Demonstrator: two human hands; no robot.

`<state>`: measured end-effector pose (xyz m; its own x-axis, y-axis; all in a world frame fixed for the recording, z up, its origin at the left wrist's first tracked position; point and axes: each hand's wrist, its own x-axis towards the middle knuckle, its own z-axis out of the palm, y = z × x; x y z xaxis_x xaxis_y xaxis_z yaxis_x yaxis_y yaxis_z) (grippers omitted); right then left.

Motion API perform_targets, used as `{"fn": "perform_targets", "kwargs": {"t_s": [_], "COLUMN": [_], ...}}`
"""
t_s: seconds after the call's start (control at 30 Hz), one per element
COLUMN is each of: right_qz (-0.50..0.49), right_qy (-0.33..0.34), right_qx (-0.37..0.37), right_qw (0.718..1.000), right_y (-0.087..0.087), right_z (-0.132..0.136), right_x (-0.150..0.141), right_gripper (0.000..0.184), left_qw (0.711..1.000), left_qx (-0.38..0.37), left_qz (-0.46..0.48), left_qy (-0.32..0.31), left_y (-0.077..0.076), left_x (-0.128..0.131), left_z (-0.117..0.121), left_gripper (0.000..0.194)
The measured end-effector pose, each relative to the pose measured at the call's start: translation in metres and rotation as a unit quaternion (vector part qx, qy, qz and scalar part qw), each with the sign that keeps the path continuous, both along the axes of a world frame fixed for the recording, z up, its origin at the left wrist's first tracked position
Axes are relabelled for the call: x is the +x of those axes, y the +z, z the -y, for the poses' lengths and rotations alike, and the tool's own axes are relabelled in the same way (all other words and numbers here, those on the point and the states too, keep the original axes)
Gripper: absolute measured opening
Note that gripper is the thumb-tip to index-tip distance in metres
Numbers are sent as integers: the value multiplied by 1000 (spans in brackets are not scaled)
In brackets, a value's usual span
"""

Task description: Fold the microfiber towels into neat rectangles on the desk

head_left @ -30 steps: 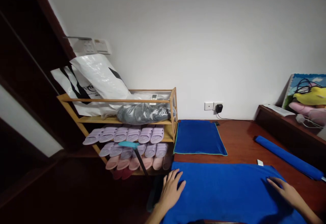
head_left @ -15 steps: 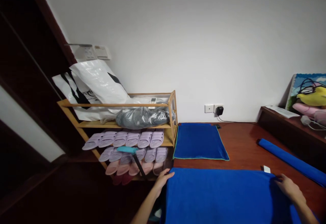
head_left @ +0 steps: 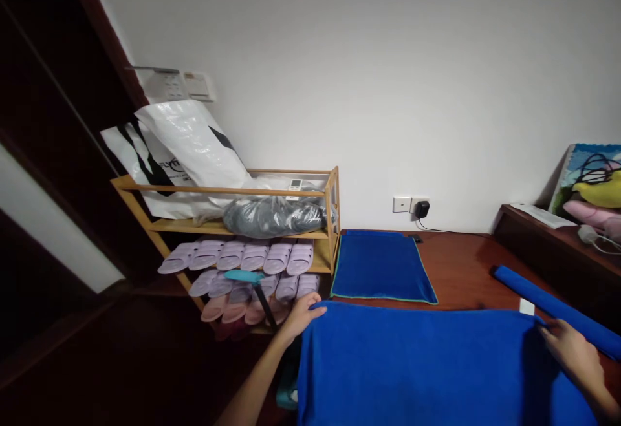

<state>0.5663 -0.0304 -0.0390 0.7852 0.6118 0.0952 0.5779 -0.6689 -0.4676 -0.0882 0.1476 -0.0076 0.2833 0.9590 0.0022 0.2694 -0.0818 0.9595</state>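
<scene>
1. Where both hands meet it, a big blue towel [head_left: 422,368] lies spread flat over the near part of a dark red table [head_left: 466,271], filling the bottom of the view from the left hand across to the right hand
2. At the towel's far left corner, the left hand [head_left: 299,315] has its fingers closed on the cloth, thumb on top, pinching the corner just at the table's left edge
3. At the far right corner, the right hand [head_left: 572,351] grips the towel's edge with fingers curled over it; how tightly they are pressed together cannot be told
4. Just above the right hand's fingertips a small white tag [head_left: 526,306] lies by the towel's corner
5. Right beside that hand, on its far side, a rolled blue towel [head_left: 553,309] lies slantwise on the table, running off toward the right edge
6. Between the two hands and farther away, a folded blue towel [head_left: 381,266] with a pale green border lies flat, apart from the big one by a thin strip of bare wood
7. Beyond it, on the white wall, a black plug [head_left: 422,208] sits in a socket with a thin cable trailing along the table's back
8. Left of the left hand stands a wooden rack [head_left: 332,213] with rows of lilac and pink slippers [head_left: 252,256], a grey bundle in clear plastic [head_left: 276,214] and white bags [head_left: 179,148] on top
9. A black stick with a teal head [head_left: 245,276] leans in front of the slippers, close to the left hand
10. Far right of the right hand, a dark shelf [head_left: 548,238] carries soft toys [head_left: 596,200]
</scene>
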Motion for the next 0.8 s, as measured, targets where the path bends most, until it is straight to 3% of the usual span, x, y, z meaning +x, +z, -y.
{"fn": "perform_targets", "kwargs": {"t_s": [0.13, 0.27, 0.5, 0.67, 0.8], "right_qz": [-58, -38, -100, -109, -118], "right_qy": [-30, -63, -75, -56, -2], "right_qx": [59, 96, 101, 106, 94], "right_qw": [996, 993, 987, 987, 988], "right_y": [15, 18, 13, 9, -10], "right_z": [-9, -19, -41, -59, -70], "right_x": [-5, -13, -21, -12, -20], "right_gripper": [30, 36, 46, 55, 77], "left_qw": [1000, 999, 995, 988, 972], "left_qx": [15, 18, 52, 84, 130], "left_qz": [9, 9, -11, -70, -150], "left_qy": [8, 34, 79, 107, 125], "left_y": [11, 11, 1, 3, 8], "left_x": [2, 7, 22, 33, 53], "left_z": [-19, -40, -63, -75, -62], "left_gripper": [26, 24, 27, 23, 15]}}
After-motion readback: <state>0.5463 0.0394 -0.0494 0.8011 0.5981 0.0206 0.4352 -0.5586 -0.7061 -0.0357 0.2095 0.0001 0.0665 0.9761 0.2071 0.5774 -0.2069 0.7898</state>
